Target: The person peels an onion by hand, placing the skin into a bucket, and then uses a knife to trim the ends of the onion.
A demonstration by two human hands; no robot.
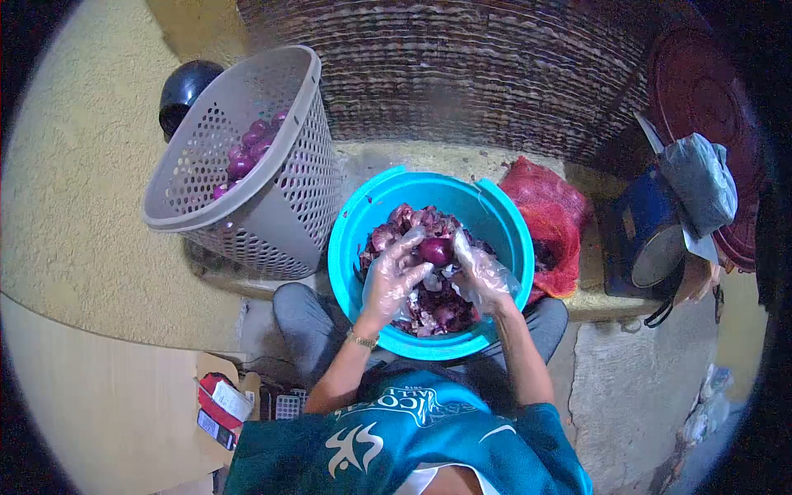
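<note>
A peeled-looking purple onion [436,252] is held between my two hands above a turquoise basin [516,247]. My left hand [398,276], in a clear plastic glove with a watch at the wrist, has its fingers against the onion's left side. On the other side, my right hand [483,274], also gloved, touches the onion with its fingertips. Below them, onions and loose dark skins [441,309] lie in the basin.
At the left stands a tall grey perforated basket [297,177] with purple onions [247,157] inside. A red mesh sack [549,214] is right of the basin. Farther right is a blue container [648,235]. A black round object [188,92] sits behind the basket.
</note>
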